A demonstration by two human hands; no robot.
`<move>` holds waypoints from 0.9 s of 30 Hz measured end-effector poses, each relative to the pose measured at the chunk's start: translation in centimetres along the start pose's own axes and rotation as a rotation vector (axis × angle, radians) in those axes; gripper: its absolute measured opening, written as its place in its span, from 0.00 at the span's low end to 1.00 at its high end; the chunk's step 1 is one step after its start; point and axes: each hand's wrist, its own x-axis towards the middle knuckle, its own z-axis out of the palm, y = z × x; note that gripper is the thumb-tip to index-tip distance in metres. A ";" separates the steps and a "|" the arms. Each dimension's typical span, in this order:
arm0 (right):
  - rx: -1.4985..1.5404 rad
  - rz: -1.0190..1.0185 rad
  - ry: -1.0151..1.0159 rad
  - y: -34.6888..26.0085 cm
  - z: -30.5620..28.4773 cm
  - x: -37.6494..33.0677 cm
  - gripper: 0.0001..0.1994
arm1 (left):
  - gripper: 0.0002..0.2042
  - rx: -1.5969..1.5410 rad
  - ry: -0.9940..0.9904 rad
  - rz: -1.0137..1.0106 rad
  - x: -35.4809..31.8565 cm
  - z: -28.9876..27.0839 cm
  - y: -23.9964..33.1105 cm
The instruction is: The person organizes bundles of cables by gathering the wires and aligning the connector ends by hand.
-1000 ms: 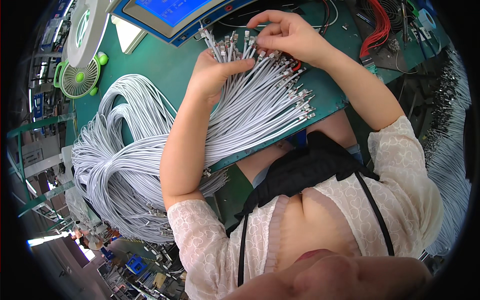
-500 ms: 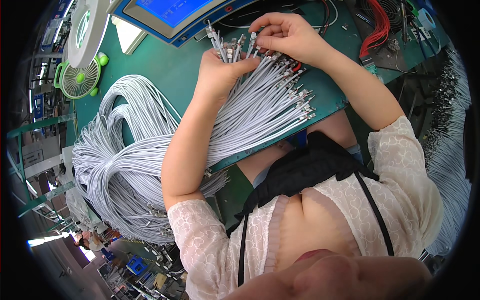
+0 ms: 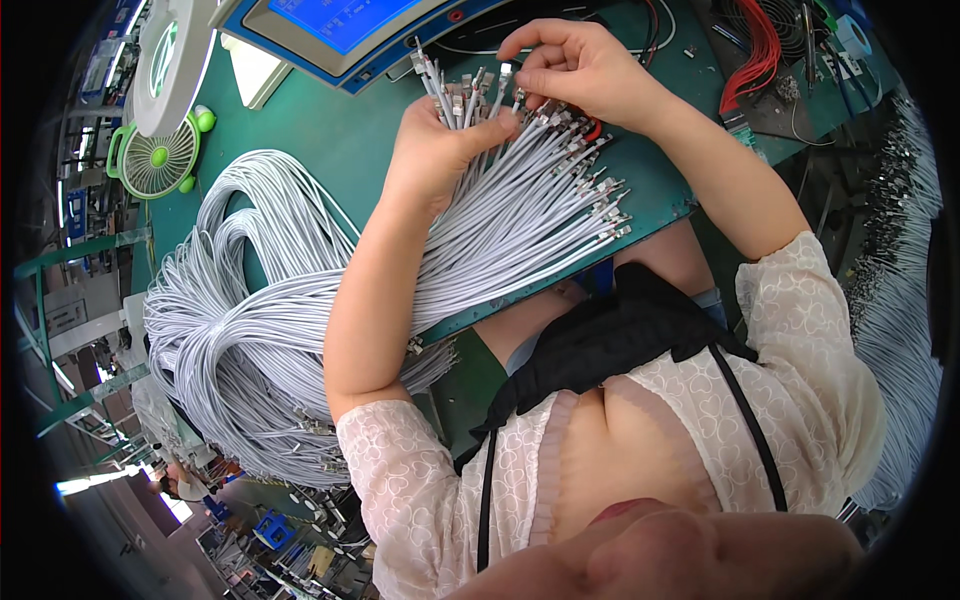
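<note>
A thick bundle of white cables with small metal-and-white plug ends lies across the green table. My left hand is closed round several of these cables near their ends, its thumb across the front and their tips poking up above it; its other fingers are mostly hidden. Just to its right, my right hand is curled in a pinch at the tip of a cable, close beside a raised white plug. More plug ends fan out below the right wrist.
A large looped coil of cables hangs over the table's left side. Behind the hands stands a blue-screened instrument. A small green fan and a magnifier lamp are at far left. Red wires lie at far right.
My right fingertips have shifted slightly at the cable ends, and the white plug beside them shows more clearly. My left thumb has moved a little; the bundle stays in place.
</note>
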 end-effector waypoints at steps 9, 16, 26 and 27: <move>-0.062 -0.175 0.031 0.2 0.0 0.1 0.11 | 0.14 -0.081 0.073 -0.008 0.1 -0.1 0.1; -0.003 -0.028 -0.003 -0.4 -0.4 0.1 0.10 | 0.12 -0.084 0.018 -0.078 0.2 -0.2 0.2; 0.264 0.039 0.015 -0.3 -0.1 0.5 0.13 | 0.12 -0.052 -0.046 -0.073 0.7 -1.3 -0.1; 0.299 0.028 0.007 -0.2 -0.1 0.6 0.14 | 0.11 -0.065 -0.036 -0.071 0.7 -1.2 -0.1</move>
